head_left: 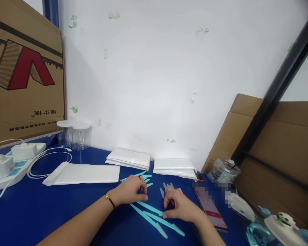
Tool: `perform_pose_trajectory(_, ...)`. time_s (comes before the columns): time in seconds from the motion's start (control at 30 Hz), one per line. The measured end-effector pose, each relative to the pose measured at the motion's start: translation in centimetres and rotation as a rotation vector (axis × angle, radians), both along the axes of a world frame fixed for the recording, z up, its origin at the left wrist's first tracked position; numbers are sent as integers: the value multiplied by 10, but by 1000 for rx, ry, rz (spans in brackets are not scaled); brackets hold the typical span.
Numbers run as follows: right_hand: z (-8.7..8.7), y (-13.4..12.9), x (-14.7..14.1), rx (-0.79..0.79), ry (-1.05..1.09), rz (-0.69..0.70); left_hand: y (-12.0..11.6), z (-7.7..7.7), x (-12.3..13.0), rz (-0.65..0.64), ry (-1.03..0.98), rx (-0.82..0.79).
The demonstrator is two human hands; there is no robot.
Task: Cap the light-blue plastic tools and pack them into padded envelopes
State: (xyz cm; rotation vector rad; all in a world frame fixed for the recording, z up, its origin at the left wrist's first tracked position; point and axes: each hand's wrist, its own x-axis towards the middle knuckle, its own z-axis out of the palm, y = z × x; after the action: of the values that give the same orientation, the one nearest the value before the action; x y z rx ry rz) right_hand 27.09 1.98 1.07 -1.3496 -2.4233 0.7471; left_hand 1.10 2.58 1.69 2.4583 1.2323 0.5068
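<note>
At lower centre, a turquoise eyebrow razor slants down-right from near the left hand to the closer right hand, both narrowly curled, any hold unclear.

Near grp: 3 slim lt-blue sticks, approx. flat on blue table, diag., fanned; topmost ends at R fingers, contact unclear. Far grp: several lt-blue sticks, loosely piled, partly hidden by L hand. Also: small translucent pcs., clustered, count unclear, partly behind R hand.
</note>
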Motion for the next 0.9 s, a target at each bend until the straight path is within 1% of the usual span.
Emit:
perform_pose_trajectory(0.07,-3,-1,-4,-11,-7,18,-5,0,6,-87,42,-29)
perform_pose_trajectory(0.1,-4,0,-5,-8,-1,23,-6,-1,8,-101,65,-25)
perform_pose_trajectory(0.2,-6,5,-5,39,10,14,-2,-5,8,-61,105,12)
perform_pose_trajectory(0.3,-3,7,-2,117,-14,-35,3,-6,6,0,78,-4)
perform_pose_trajectory(0.37,0,6,-1,151,-33,-60,4,-4,5,8,34,-10)
perform_pose_trajectory(0.47,1,7,-1,178,-45,-35,6,0,5,-3,33,73)
perform_pose_trajectory(0.5,0,9,0,194,-45,-36,7,2,3,8,51,111)
perform_pose_trajectory(0.57,-2,14,3,225,-37,-73,12,4,-3,75,80,158)
perform_pose_trajectory(0.67,-6,22,13,241,12,-168,20,4,-15,209,98,141)
perform_pose_trajectory(0.73,-4,22,21,227,67,-202,24,2,-21,254,93,123)
perform_pose_trajectory(0.77,-2,21,25,203,89,-197,24,1,-22,259,82,121)
perform_pose_trajectory(0.83,4,14,31,87,90,-118,22,-1,-20,244,47,114)
perform_pose_trajectory(0.9,10,5,34,-75,33,18,17,-1,-14,195,11,90)
